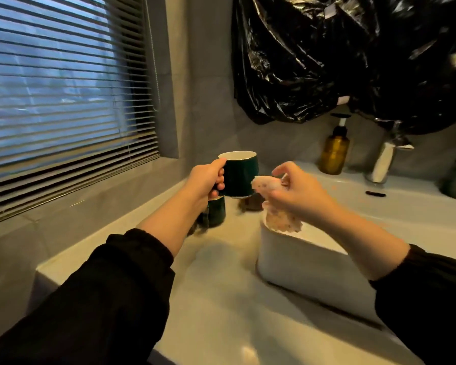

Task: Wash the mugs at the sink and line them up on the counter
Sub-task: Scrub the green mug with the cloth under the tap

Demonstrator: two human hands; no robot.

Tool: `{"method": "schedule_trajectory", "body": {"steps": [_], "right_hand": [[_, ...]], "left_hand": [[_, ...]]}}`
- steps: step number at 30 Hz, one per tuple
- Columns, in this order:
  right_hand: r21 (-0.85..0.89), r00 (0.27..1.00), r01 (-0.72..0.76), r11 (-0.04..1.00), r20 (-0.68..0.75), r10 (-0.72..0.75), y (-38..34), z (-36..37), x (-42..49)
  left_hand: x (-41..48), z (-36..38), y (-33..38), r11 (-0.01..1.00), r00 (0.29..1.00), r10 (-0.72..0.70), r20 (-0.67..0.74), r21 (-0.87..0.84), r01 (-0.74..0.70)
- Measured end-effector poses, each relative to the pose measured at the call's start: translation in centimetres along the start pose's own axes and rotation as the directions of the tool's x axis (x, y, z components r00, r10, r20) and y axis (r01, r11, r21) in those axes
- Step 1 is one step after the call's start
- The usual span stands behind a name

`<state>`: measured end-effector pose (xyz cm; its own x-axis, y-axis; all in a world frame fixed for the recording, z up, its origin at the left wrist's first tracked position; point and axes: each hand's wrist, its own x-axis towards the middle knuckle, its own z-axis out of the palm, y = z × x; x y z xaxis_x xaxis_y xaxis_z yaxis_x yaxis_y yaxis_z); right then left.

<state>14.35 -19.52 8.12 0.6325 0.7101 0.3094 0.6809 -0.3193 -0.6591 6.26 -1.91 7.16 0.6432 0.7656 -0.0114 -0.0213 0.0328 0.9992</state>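
Note:
My left hand (208, 180) grips the handle of a dark green mug (241, 177) with a white inside, held upright above the counter. My right hand (298, 191) holds a pale speckled cloth (279, 217) whose upper end touches the mug's right side; its lower end hangs over a white box. Another dark green mug (216, 213) stands on the white counter (221, 299) below the held one, partly hidden by my left wrist. A further dark object (252, 202) sits behind it, unclear.
A white box (308, 264) stands on the counter under my right arm. At the back are an amber pump bottle (334, 152), a chrome tap (385, 162) and the sink basin (406, 206). Black plastic sheeting (353, 56) hangs above. A window with blinds (63, 88) is left.

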Motion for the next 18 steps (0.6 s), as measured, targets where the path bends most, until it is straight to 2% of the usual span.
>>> {"method": "schedule_trajectory", "body": {"steps": [1,4,6,8,9,11,12,14,15,17,18], "right_hand": [[0.132,0.996,-0.083,0.988,-0.017,0.086,1.5,-1.6,0.1],[0.351,0.945,-0.298,0.888,-0.023,0.327,7.3,-5.6,0.2],[0.575,0.881,-0.382,0.723,-0.008,0.472,11.1,-8.1,-0.4],[0.795,0.842,-0.343,0.500,0.025,0.539,13.9,-10.4,-1.5],[0.866,0.849,-0.288,0.408,0.034,0.527,15.0,-11.4,-2.0],[0.938,0.867,-0.206,0.280,0.042,0.497,17.2,-13.1,-2.4],[0.951,0.867,-0.181,0.249,0.034,0.498,18.3,-13.8,-2.5],[0.951,0.861,-0.150,0.272,-0.010,0.509,19.6,-14.7,-2.0],[0.933,0.848,-0.149,0.329,-0.050,0.527,20.1,-15.0,-1.6],[0.782,0.801,-0.216,0.585,-0.201,0.564,20.5,-15.5,-0.5],[0.623,0.799,-0.241,0.745,-0.309,0.516,20.4,-15.5,0.0]], "left_hand": [[0.1,1.4,0.1,1.000,0.999,-0.014,0.036,-0.012,0.014],[0.2,6.7,0.2,0.993,0.978,-0.065,0.199,-0.081,0.083],[0.1,10.9,0.2,0.975,0.942,-0.102,0.320,-0.154,0.158],[-0.3,15.1,-0.2,0.955,0.901,-0.141,0.410,-0.183,0.233],[-0.5,17.1,-0.6,0.952,0.885,-0.162,0.437,-0.166,0.256],[-0.8,20.8,-1.5,0.956,0.859,-0.199,0.471,-0.101,0.277],[-0.9,22.3,-1.9,0.956,0.848,-0.217,0.484,-0.069,0.285],[-0.8,24.8,-2.5,0.953,0.824,-0.253,0.508,-0.019,0.304],[-0.6,25.7,-2.5,0.950,0.812,-0.268,0.519,0.001,0.313],[0.0,27.0,-2.2,0.946,0.787,-0.289,0.544,0.036,0.323],[0.4,27.6,-2.0,0.944,0.773,-0.298,0.561,0.052,0.325]]}}
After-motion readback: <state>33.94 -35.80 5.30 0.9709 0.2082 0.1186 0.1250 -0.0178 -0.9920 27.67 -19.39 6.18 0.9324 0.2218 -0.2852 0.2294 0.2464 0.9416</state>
